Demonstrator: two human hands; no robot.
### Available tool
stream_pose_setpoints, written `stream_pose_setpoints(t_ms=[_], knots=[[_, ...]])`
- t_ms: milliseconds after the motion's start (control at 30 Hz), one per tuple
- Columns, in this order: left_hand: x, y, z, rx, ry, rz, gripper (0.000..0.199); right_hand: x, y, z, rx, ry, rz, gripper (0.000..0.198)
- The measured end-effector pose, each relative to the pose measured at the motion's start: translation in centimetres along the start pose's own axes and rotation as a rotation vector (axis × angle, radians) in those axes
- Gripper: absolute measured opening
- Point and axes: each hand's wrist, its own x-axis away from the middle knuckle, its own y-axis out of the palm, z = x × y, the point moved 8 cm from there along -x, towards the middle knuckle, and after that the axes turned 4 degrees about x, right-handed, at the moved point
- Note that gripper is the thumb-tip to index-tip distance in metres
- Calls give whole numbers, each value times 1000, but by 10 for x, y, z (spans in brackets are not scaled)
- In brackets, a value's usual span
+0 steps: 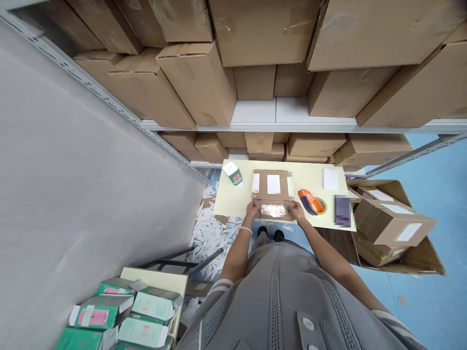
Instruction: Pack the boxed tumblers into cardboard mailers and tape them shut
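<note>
A flat brown cardboard box (pixel 261 193) lies on a pale yellow table (pixel 235 201), white labels on its upper face. Shiny clear tape (pixel 273 210) reflects light across its near part. My left hand (pixel 252 209) has its fingers closed on the near left corner of the box. At the near right corner, my right hand (pixel 296 211) grips the box in the same way; the fingertips are small and partly hidden. An orange and blue tape dispenser (pixel 308 199), with a roll of tape (pixel 322 206), lies right of the box. A green and white carton (pixel 233 174) stands to the left.
A sheet of white paper (pixel 330 179) and a blurred dark rectangle (pixel 342 211) are on the table's right. Beyond stands an open carton (pixel 434 260) holding boxes. Shelves (pixel 255 127) of cardboard boxes rise behind. Paper strips (pixel 209 233) cover the floor; green cartons (pixel 98 313) sit lower left.
</note>
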Motion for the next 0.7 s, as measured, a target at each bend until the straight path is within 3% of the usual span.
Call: stream_pose_setpoints(t_ms=[333,467,600,700], knots=[[18,-14,71,33,240,50,11,20,0,-54,211,-127,-9,74],[29,-13,111,7,346,28,9,25,-2,-69,202,-81,6,72],[54,-3,156,-246,547,-41,16,27,1,-72,106,-45,-39,68],[79,3,185,-469,754,-49,20,28,-1,-86,80,-146,-65,68]])
